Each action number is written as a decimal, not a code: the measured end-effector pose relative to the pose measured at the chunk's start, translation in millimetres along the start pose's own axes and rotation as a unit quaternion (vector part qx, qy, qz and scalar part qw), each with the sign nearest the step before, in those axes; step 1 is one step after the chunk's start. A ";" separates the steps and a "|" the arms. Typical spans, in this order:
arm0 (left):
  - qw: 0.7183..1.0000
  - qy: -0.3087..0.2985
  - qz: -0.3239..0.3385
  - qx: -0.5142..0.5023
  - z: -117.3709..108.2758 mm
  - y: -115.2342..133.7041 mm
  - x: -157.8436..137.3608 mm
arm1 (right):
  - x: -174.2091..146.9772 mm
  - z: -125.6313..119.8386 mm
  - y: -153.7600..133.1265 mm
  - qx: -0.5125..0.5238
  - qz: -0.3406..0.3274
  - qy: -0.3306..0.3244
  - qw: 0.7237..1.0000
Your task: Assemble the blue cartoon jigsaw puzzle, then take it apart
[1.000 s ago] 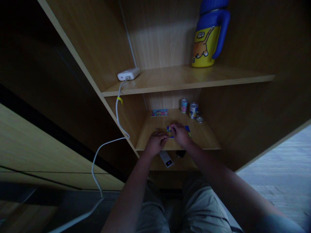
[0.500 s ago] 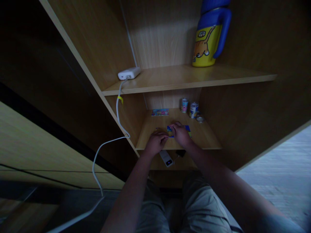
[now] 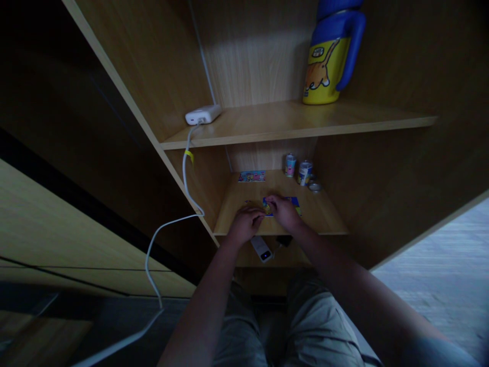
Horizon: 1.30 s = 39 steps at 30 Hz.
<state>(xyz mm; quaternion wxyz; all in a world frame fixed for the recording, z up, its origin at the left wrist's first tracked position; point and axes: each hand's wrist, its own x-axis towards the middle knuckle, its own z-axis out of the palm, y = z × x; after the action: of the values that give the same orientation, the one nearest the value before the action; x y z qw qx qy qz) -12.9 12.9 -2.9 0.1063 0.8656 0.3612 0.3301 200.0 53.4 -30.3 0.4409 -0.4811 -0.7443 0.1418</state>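
Observation:
A small blue and yellow picture sheet [image 3: 295, 202] lies flat on the middle shelf, partly covered by my right hand [image 3: 281, 210]. The fingers of that hand are bent and pinched together over the sheet's left part. Beside the sheet's left edge is my left hand [image 3: 247, 220], its thumb and fingers drawn together and pointing at the sheet. Whatever either hand pinches is too small or hidden to make out. A tiny loose piece [image 3: 247, 202] rests on the shelf just beyond my left hand.
Behind, a colourful picture card [image 3: 252, 176] lies at the back left. Small cans [image 3: 304, 173] and a round lid [image 3: 315, 187] stand back right. Above are a white charger [image 3: 203, 115] with a dangling cable [image 3: 185, 173] and a blue-yellow bottle [image 3: 324, 61]. A white power bank [image 3: 262, 250] lies below.
My right hand's fingers have shifted slightly over the left part of the sheet. My left hand stays almost in place.

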 end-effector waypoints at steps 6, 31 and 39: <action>1.000 0.000 0.001 0.002 2.4 -3.2 -1.0 | -1.4 2.5 3.1 -0.012 0.000 -0.021 1.000; 1.000 -0.009 -0.006 0.003 1.0 -2.5 -0.7 | 0.6 -0.6 -5.4 -0.057 -0.017 -0.005 0.998; 1.000 -0.009 -0.008 0.000 1.6 -1.5 -0.5 | 0.2 -0.3 -4.7 -0.051 -0.035 -0.020 0.998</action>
<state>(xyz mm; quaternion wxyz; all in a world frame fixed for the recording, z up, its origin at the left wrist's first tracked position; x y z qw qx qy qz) -13.0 13.7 -5.0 0.1119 0.8655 0.3677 0.3212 197.4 51.1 -27.0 0.4058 -0.4739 -0.7754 0.0979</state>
